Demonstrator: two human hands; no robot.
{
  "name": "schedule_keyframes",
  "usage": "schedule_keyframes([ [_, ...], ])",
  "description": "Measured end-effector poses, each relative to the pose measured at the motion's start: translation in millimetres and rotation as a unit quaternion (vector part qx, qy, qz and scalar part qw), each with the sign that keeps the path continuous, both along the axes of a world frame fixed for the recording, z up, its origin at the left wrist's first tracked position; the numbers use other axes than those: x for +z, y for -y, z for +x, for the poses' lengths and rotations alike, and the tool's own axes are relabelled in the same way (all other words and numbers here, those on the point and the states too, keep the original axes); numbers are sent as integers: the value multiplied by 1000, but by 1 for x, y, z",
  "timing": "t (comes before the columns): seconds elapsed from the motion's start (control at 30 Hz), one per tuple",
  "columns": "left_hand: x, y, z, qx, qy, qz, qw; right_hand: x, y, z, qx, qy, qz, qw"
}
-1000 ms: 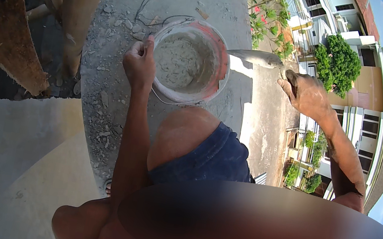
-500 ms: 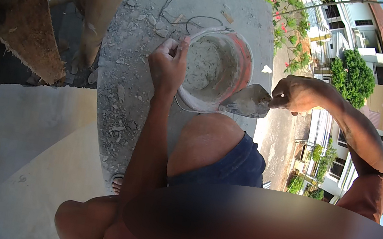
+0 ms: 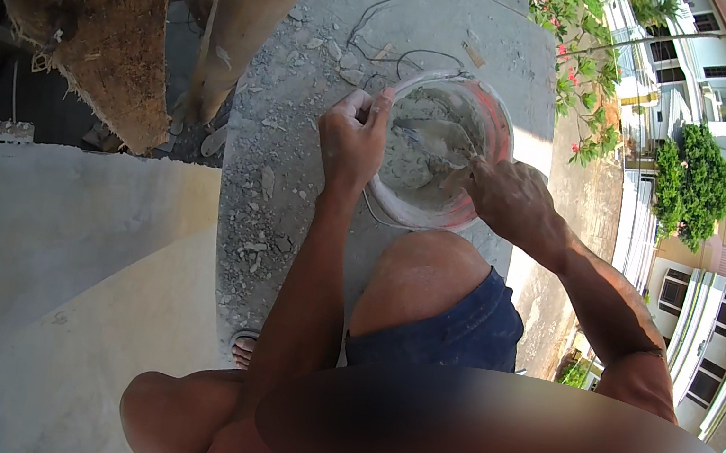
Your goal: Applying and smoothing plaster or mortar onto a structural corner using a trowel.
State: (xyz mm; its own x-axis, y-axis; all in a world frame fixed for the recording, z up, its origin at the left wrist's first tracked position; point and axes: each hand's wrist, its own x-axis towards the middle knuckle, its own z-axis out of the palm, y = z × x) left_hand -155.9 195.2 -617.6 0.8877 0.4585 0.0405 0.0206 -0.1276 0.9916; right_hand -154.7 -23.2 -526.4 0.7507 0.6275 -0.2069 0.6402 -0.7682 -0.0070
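Observation:
A red bucket (image 3: 501, 134) caked with pale residue stands on the dusty concrete in front of my knee. Grey wet mortar (image 3: 407, 165) lies inside it. My left hand (image 3: 352, 136) is closed on the bucket's left rim, fingers pinched against the edge. My right hand (image 3: 513, 199) reaches over the right rim and grips a trowel by its handle, which the fingers cover. The blade of the trowel (image 3: 440, 139) is inside the bucket, touching or just above the mortar.
Rubble (image 3: 262, 171) and a thin wire (image 3: 358, 29) litter the concrete floor. A wooden post (image 3: 260, 8) and a rough-edged brown board (image 3: 95, 19) stand at the left, above a pale smooth panel (image 3: 83, 295). Flowering plants (image 3: 581, 71) edge the floor at the right.
My right hand has swung left from outside the bucket, bringing the trowel blade from the outer rim into the bucket. My left hand stays on the rim. The whole view has shifted slightly.

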Motion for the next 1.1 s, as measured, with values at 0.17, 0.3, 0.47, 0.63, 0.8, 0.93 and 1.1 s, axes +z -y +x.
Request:
schedule_keyframes([
  [0.17, -1, 0, 3, 7, 4, -7, 1000, 20, -24, -10, -45, -105, -56, 992],
  [0.3, 0, -2, -1, -3, -17, -7, 1000, 15, -24, -19, -93, -202, -7, 975],
  [0.47, -3, -5, 0, -3, -34, 1, 999, 3, -4, -5, -145, -317, 117, 930],
  [0.63, 5, 1, 2, -16, -19, -12, 1000, 11, 19, 7, -107, -185, 50, 976],
  [0.8, -7, -5, -1, -1, -2, -12, 1000, 8, -11, -13, -92, -64, -6, 994],
  [0.93, -4, 1, -1, 7, 3, -22, 1000, 0, -9, -21, -83, -58, -14, 995],
  [1.1, -6, 5, 0, 21, -4, -8, 1000, 9, -13, -26, -87, -106, 8, 991],
])
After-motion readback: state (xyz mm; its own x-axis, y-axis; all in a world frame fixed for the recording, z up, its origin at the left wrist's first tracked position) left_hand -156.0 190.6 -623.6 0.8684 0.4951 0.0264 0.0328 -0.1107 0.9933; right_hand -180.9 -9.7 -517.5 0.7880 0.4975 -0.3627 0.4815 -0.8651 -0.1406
